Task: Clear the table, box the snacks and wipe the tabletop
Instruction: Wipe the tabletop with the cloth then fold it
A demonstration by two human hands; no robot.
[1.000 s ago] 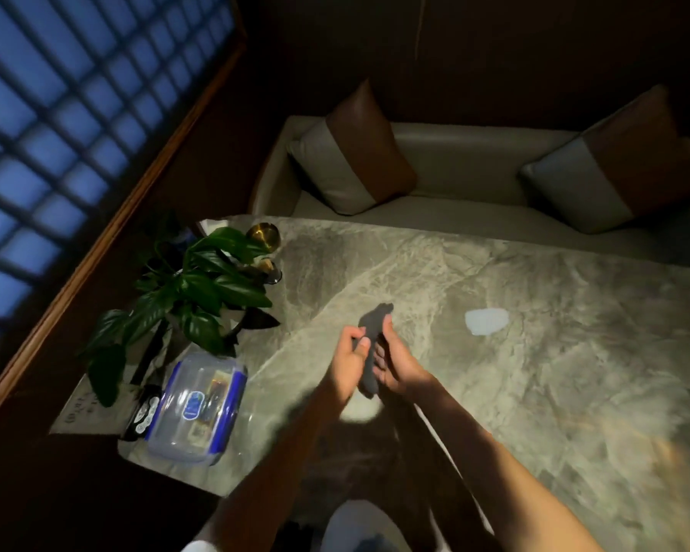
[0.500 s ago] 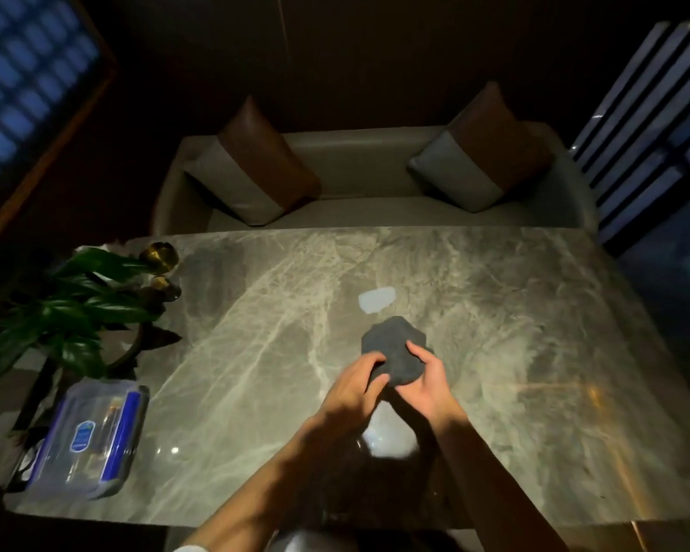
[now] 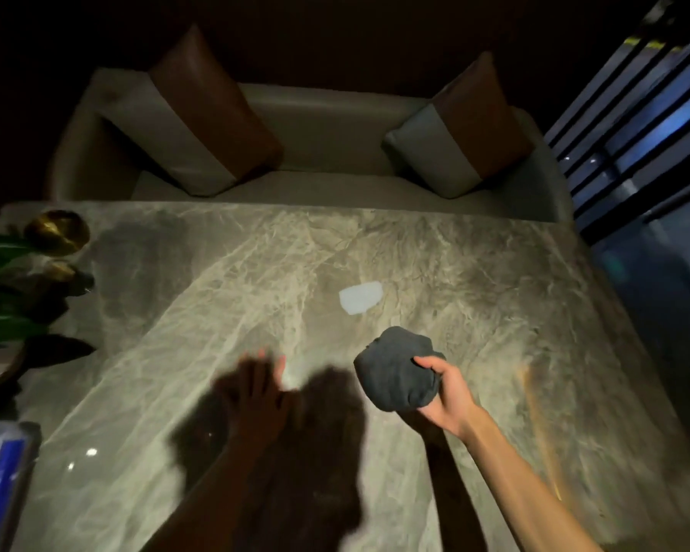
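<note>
I'm gripping the balled cloth [image 3: 395, 372] in my right hand [image 3: 447, 396], left hand [image 3: 255, 392] flat-fingered, pale patch [image 3: 361, 298] at eleven o'clock.

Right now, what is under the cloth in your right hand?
Only bare marble tabletop shows around the bunched cloth. The right hand grips it from the near side, fingers curled over; the spot directly beneath is covered.
</note>
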